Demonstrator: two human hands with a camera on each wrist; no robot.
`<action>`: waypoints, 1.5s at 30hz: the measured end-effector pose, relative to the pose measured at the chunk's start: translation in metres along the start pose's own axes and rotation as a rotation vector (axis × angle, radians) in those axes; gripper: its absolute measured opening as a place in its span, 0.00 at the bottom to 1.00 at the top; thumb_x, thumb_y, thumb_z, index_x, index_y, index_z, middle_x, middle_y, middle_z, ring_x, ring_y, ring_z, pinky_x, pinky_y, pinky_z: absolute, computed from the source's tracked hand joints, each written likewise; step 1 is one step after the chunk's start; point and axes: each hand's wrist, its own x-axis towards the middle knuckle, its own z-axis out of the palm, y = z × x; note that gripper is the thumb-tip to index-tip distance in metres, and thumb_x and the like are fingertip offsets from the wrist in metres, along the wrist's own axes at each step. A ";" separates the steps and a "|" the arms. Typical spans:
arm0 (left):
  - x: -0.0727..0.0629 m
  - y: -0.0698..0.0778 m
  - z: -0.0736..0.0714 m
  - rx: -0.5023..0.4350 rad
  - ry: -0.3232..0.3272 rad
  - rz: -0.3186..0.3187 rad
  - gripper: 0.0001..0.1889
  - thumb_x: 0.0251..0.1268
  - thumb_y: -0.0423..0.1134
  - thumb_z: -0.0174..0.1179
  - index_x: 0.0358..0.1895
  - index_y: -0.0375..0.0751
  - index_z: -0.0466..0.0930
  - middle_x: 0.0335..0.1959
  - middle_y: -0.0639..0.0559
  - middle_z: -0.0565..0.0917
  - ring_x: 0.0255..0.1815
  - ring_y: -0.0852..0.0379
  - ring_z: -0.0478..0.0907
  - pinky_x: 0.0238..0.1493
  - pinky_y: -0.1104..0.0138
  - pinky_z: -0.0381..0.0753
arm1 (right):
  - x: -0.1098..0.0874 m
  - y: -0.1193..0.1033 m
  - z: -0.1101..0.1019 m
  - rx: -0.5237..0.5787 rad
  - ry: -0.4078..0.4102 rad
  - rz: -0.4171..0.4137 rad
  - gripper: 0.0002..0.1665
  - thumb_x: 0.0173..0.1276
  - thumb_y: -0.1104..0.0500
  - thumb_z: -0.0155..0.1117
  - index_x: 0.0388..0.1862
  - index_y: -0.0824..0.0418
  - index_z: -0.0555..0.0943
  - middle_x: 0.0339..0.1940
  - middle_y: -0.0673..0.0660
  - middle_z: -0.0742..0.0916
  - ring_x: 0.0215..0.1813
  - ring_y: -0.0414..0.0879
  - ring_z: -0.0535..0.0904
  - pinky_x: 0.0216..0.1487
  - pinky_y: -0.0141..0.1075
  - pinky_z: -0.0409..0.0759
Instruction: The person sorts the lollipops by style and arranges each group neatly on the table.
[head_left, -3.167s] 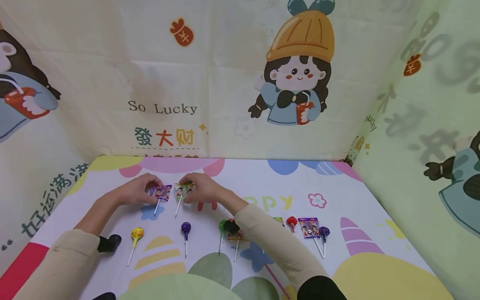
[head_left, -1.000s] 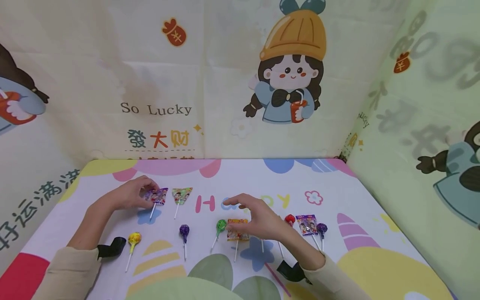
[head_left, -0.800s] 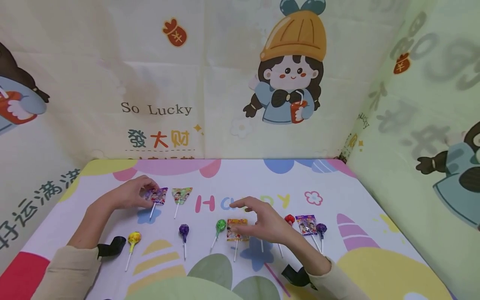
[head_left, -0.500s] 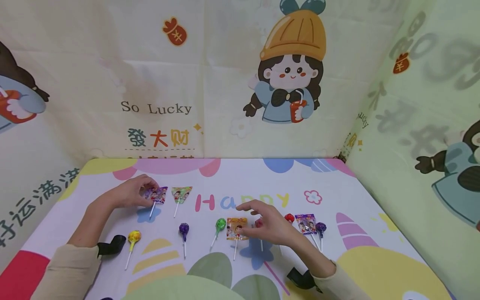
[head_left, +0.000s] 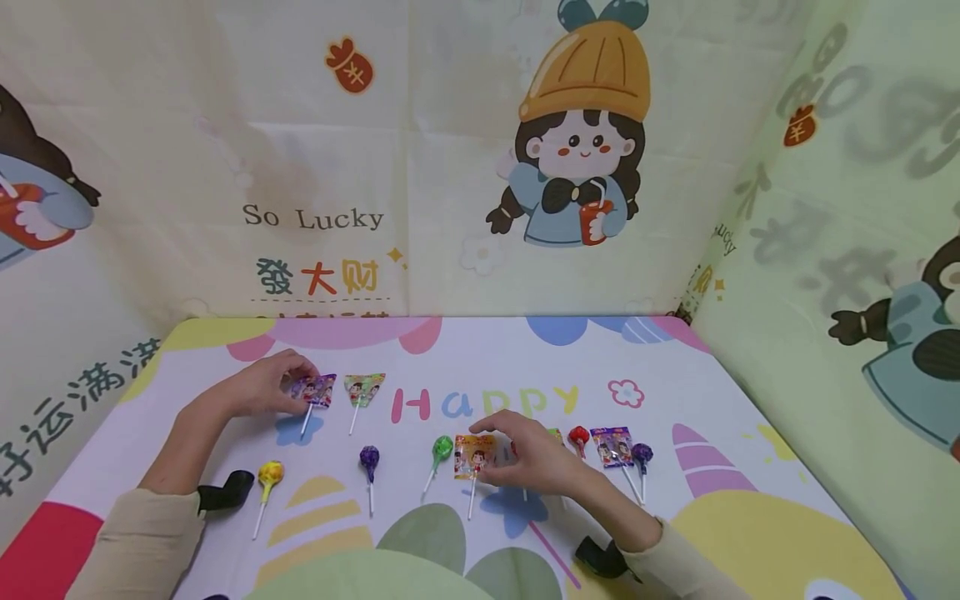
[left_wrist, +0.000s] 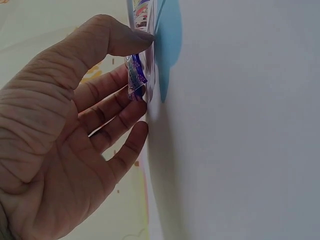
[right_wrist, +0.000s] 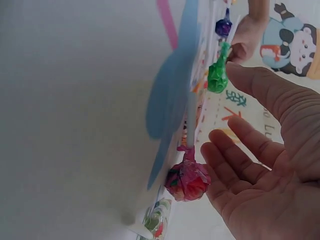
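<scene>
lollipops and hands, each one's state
left hand, pinching left purple packet
right hand, open
left purple packet, wrapped, pinched
right purple packet, wrapped
left green packet, wrapped
right green packet, wrapped, partly hidden
orange packet, wrapped
yellow pop, wrapped
green pop, wrapped
pink pop, wrapped
red pop, wrapped
left purple pop, wrapped
right purple pop, wrapped

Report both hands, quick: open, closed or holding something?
Left hand: holding a purple-wrapped lollipop.
Right hand: open, holding nothing, near the orange-wrapped lollipop.
</scene>
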 end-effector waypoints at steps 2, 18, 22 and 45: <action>0.000 0.000 0.001 0.002 -0.002 -0.001 0.26 0.52 0.40 0.77 0.54 0.36 0.79 0.53 0.40 0.79 0.52 0.42 0.74 0.61 0.41 0.77 | 0.001 0.000 0.001 -0.031 -0.007 0.018 0.32 0.61 0.54 0.78 0.65 0.54 0.79 0.63 0.51 0.83 0.68 0.53 0.76 0.68 0.57 0.74; 0.001 -0.001 0.000 -0.006 -0.001 -0.009 0.26 0.52 0.40 0.77 0.54 0.36 0.79 0.52 0.41 0.78 0.53 0.42 0.74 0.61 0.41 0.77 | 0.006 -0.001 0.004 -0.129 -0.082 0.034 0.35 0.59 0.52 0.79 0.65 0.55 0.78 0.64 0.53 0.81 0.67 0.51 0.75 0.70 0.56 0.71; -0.001 0.000 0.000 -0.005 -0.003 -0.011 0.26 0.52 0.41 0.77 0.54 0.37 0.79 0.51 0.42 0.79 0.53 0.42 0.74 0.60 0.42 0.78 | 0.006 -0.003 0.005 -0.143 -0.088 0.033 0.35 0.60 0.53 0.79 0.66 0.55 0.78 0.64 0.53 0.81 0.67 0.51 0.75 0.70 0.56 0.71; 0.000 0.000 0.000 0.010 0.003 0.005 0.27 0.52 0.42 0.76 0.55 0.36 0.79 0.55 0.38 0.78 0.54 0.41 0.74 0.62 0.40 0.76 | 0.013 -0.010 0.007 -0.284 -0.113 0.063 0.37 0.57 0.49 0.79 0.65 0.54 0.78 0.62 0.50 0.82 0.64 0.45 0.75 0.68 0.46 0.76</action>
